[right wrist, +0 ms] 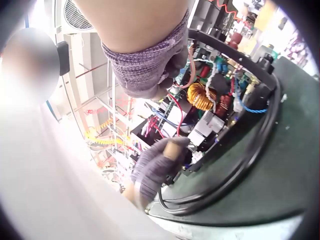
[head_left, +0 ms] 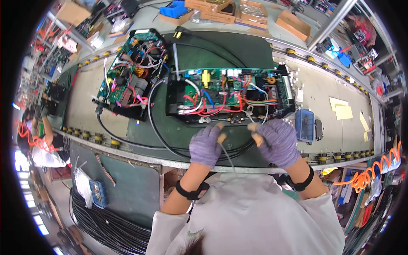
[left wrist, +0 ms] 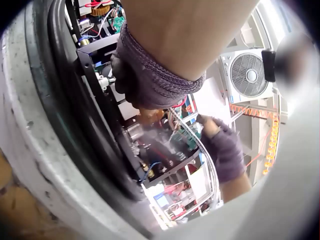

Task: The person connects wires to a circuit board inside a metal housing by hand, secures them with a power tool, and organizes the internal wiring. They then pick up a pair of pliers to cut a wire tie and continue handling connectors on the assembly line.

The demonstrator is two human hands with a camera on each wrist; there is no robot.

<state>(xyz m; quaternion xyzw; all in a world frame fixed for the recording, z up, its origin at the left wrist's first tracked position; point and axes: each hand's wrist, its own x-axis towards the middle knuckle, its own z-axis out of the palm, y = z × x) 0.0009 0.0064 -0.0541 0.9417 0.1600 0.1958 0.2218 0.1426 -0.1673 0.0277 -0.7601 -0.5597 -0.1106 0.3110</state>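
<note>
My left hand (head_left: 206, 144), in a purple glove with bare fingertips, grips a thin grey-white cable (head_left: 228, 158) that trails down toward my shirt. My gloved right hand (head_left: 278, 142) is at the front edge of an open electronics unit (head_left: 229, 95), its fingers bent. White wires (head_left: 260, 91) from the unit run down to its fingertips; I cannot tell whether it holds them. The unit carries a green circuit board, red and blue wires and a rainbow ribbon cable (head_left: 261, 102). In the right wrist view, a copper-wound coil (right wrist: 201, 96) shows near the right hand (right wrist: 145, 72).
Left of the unit lies a second open unit (head_left: 134, 74). Thick black cables (head_left: 153, 114) loop around and in front. A blue bin (head_left: 304, 125) stands right, near yellow paper (head_left: 342, 111). Roller rails (head_left: 98, 139) edge the bench; cardboard boxes (head_left: 293, 24) line the back.
</note>
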